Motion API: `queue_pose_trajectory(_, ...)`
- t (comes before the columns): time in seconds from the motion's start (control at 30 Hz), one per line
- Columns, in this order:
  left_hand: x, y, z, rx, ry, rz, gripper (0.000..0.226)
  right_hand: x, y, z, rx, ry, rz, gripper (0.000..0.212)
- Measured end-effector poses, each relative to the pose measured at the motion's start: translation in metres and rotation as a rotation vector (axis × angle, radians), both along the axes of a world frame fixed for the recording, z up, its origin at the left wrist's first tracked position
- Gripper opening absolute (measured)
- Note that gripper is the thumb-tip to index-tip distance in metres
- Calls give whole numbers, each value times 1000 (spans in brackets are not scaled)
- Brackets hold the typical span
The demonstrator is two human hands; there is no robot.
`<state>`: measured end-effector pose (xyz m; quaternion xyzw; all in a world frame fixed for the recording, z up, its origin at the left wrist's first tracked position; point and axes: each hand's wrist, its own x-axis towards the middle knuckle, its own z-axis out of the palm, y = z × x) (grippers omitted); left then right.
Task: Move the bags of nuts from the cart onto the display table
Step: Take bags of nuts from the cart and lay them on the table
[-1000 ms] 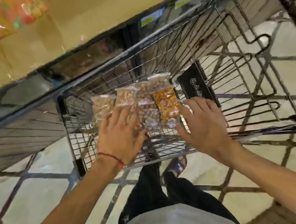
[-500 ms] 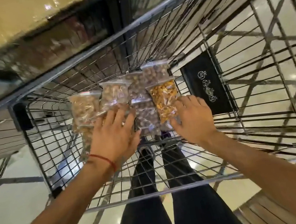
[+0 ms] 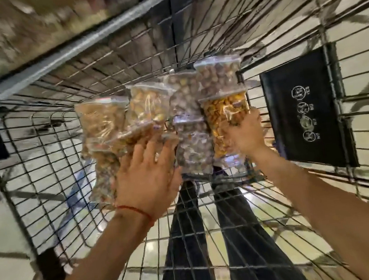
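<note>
**Down in the cart, two hands on the nut bags**

Inside the wire cart [image 3: 70, 52], the left hand [image 3: 146, 176] lies flat on the bags of nuts [image 3: 183, 92], with its fingers straight and a little spread. The right hand [image 3: 247, 135] curls its fingers round the orange bag [image 3: 225, 114] on the right. The clear bags show brown, tan and orange nuts. About eight bags lie together on the cart floor, overlapping.

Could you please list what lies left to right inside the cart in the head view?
Clear bag of pale tan nuts, clear bag of golden-brown nuts, clear bag of dark brown nuts, clear bag of orange nuts, black panel with white icons.
</note>
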<state>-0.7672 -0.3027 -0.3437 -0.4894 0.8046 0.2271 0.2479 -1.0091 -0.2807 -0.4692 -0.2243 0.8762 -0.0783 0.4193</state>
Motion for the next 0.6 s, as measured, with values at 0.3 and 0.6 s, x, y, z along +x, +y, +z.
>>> queue_pose_trajectory(0.3, -10, 3, -2, -140, 17, 115, 49, -19, -3, 14, -38, -177, -24, 79)
queue_pose_trajectory(0.6, -8, 19, -1, -106, 5, 304, 55, -28, -9, 38, 10, -513, -19, 57)
